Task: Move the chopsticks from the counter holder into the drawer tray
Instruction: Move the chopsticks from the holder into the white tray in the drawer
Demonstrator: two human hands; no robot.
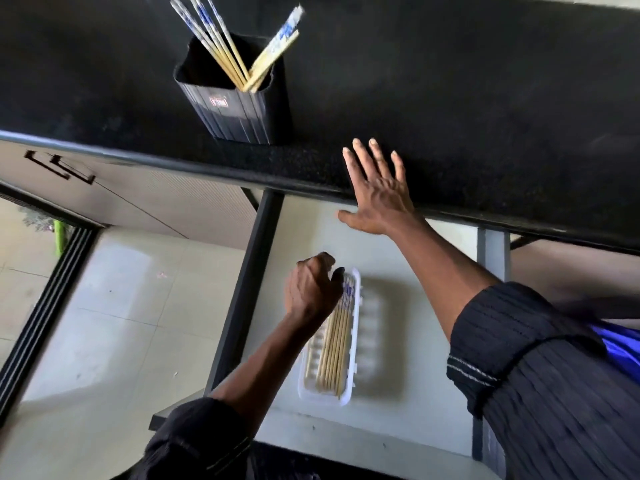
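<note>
Black holder (239,109) stands upright on the dark counter (485,98), near its front edge, far left of centre. Several chopsticks (221,46) remain in it, leaning in two bunches: one tilts left, one tilts right, white-and-blue patterned tops up, bamboo ends down in the holder. Below the counter the drawer (398,341) is pulled open, pale inside. White tray (367,327) lies in the drawer, long axis running near to far. A bundle of chopsticks in the tray (334,351) lies lengthwise along its left part, patterned ends at the far end; right part of tray shows only ribbed bottom. Left hand (311,292) is over the far left end of the tray, fingers curled in, fingertips at the patterned ends of the bundle; cannot tell if it actually grips them or only touches. Right hand (377,188) is spread flat, fingers splayed, palm down on the counter's front edge, right of the holder, holding nothing. Dark ribbed sleeves (519,358) on both arms. Tiled floor (121,306) at left.
</note>
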